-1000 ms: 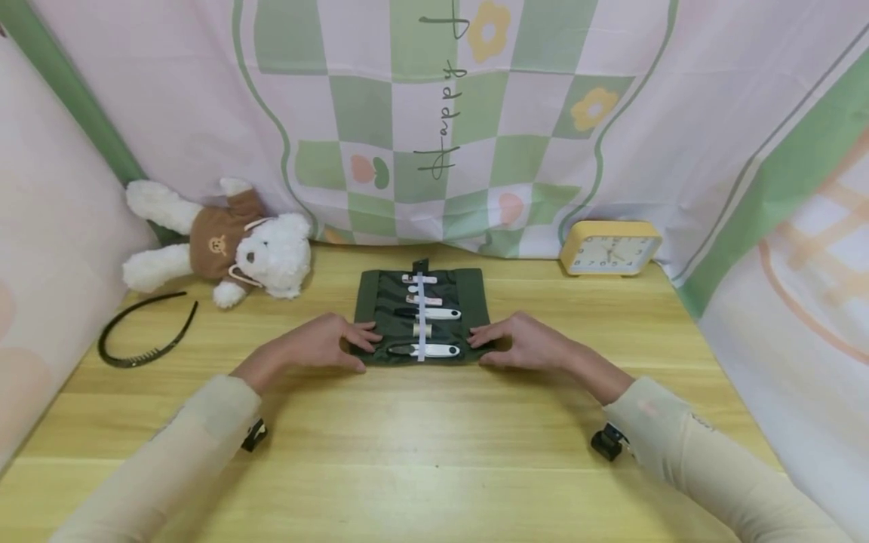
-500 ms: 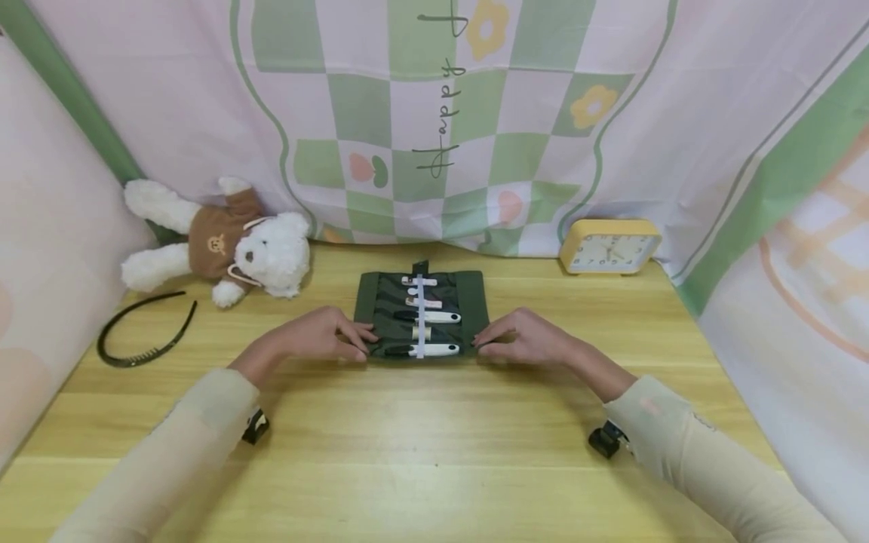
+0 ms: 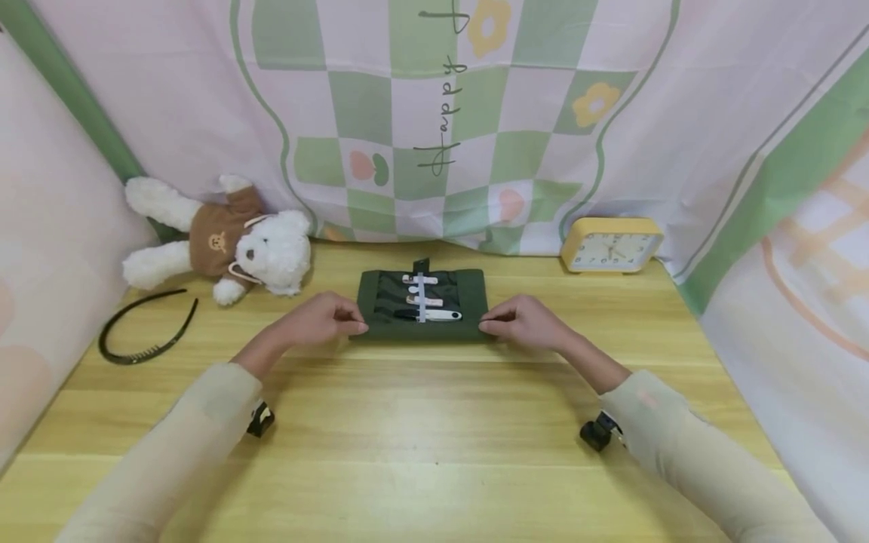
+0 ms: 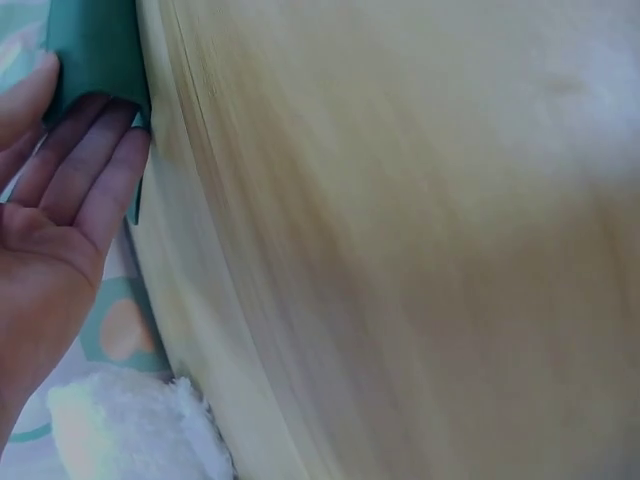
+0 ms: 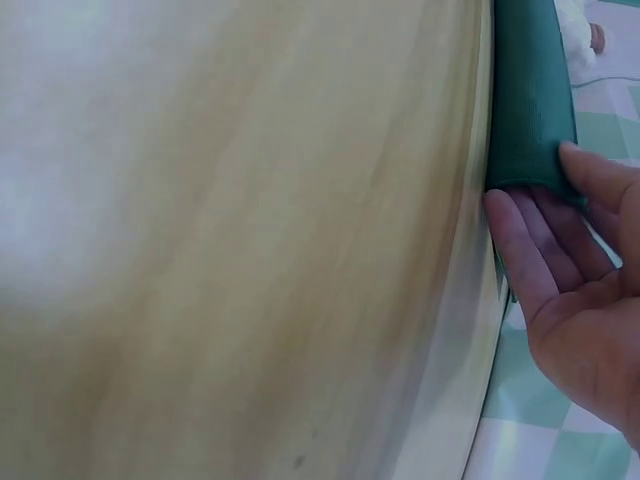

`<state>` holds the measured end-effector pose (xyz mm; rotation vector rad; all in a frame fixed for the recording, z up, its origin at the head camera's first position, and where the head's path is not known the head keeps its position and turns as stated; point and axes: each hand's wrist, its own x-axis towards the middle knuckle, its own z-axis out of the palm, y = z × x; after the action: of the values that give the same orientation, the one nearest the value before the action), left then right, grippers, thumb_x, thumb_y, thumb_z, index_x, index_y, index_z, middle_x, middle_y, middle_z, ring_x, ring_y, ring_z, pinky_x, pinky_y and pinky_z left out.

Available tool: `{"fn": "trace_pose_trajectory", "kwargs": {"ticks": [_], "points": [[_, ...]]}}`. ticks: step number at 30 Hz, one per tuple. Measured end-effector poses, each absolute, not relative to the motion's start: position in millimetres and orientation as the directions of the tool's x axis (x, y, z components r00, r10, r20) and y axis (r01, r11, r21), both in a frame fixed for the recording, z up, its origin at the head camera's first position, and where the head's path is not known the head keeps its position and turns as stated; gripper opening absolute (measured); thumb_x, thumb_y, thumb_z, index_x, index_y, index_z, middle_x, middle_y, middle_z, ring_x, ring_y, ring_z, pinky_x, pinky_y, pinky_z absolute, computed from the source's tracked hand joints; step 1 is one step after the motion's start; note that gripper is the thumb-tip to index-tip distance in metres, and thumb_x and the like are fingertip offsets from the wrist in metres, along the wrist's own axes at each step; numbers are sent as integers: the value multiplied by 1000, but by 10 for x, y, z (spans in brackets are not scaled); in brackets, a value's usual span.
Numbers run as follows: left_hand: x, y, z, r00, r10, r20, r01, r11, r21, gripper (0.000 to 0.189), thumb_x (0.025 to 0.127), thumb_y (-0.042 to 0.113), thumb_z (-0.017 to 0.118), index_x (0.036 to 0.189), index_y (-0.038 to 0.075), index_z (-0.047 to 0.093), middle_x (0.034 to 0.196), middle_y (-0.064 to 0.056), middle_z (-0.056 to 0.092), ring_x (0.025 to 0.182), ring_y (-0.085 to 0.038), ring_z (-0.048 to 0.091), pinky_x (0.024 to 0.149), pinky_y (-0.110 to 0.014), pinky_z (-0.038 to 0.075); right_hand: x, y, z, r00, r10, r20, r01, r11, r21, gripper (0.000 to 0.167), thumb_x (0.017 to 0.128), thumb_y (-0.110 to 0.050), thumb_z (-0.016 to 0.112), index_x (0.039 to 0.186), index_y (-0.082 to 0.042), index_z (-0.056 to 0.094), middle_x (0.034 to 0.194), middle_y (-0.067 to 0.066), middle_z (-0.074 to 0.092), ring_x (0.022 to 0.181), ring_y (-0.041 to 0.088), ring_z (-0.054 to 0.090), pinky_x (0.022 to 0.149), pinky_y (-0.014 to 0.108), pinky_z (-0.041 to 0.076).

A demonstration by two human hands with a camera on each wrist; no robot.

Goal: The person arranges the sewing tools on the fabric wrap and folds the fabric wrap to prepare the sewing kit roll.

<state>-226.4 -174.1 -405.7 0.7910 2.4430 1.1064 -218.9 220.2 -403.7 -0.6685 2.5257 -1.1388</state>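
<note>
A dark green roll-up tool pouch (image 3: 421, 331) lies on the table, its near edge folded over onto itself. Under its white elastic strap (image 3: 422, 288) sit a nail clipper (image 3: 429, 280), a second small pinkish-white tool (image 3: 433, 302) and a tool with a white handle and black end (image 3: 446, 316). My left hand (image 3: 320, 320) pinches the left end of the fold, and my right hand (image 3: 526, 323) pinches the right end. Both wrist views show the thumb on the outside of the green fold (image 4: 95, 50) and the fingers tucked into its end. Tools beneath the fold are hidden.
A white plush dog (image 3: 220, 237) in a brown top lies at the back left, with a black headband (image 3: 145, 357) in front of it. A yellow clock (image 3: 611, 245) stands at the back right. Patterned cloth (image 3: 428, 98) hangs behind the wooden table (image 3: 434, 437).
The pouch's near edge has been folded away from me, covering the lower white-handled tool and the beige item. Both hands moved slightly forward and went from resting on the corners to pinching the fold.
</note>
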Motion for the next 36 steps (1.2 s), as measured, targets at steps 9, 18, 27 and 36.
{"fn": "trace_pose_trajectory", "kwargs": {"ticks": [9,18,27,36], "points": [[-2288,-1667,-4009,-833,547,-80,322,598,734,15,100,19,68,93,8,76,80,-3,70,58,-13,46,58,-33,42,-2232,2134,-4025,-890,-437,-129,-198,625,-755,23,97,-14,70,110,3,76,99,15,75,72,20,74,67,33,60],[-2333,-1622,-4002,-843,531,-90,330,641,693,15,99,18,69,89,9,75,80,-1,69,63,-15,56,62,-33,48,-2259,2081,-4032,-898,-415,-144,-196,674,-712,18,96,-15,71,103,0,77,90,10,73,68,17,70,64,32,58],[-2317,-1606,-3989,-840,533,-100,338,659,671,13,99,19,68,95,8,76,88,-1,70,71,-15,60,67,-35,50,-2280,2041,-4038,-907,-401,-132,-207,695,-689,18,94,-14,74,104,0,73,83,6,68,66,18,66,62,32,55],[-2289,-1549,-4037,-804,589,-80,370,600,710,8,97,9,70,103,5,67,99,-5,67,94,-20,65,78,-35,55,-2285,2046,-4092,-861,-507,22,-389,630,-672,10,90,-4,76,97,-3,70,92,6,65,84,19,59,74,34,50]]}}
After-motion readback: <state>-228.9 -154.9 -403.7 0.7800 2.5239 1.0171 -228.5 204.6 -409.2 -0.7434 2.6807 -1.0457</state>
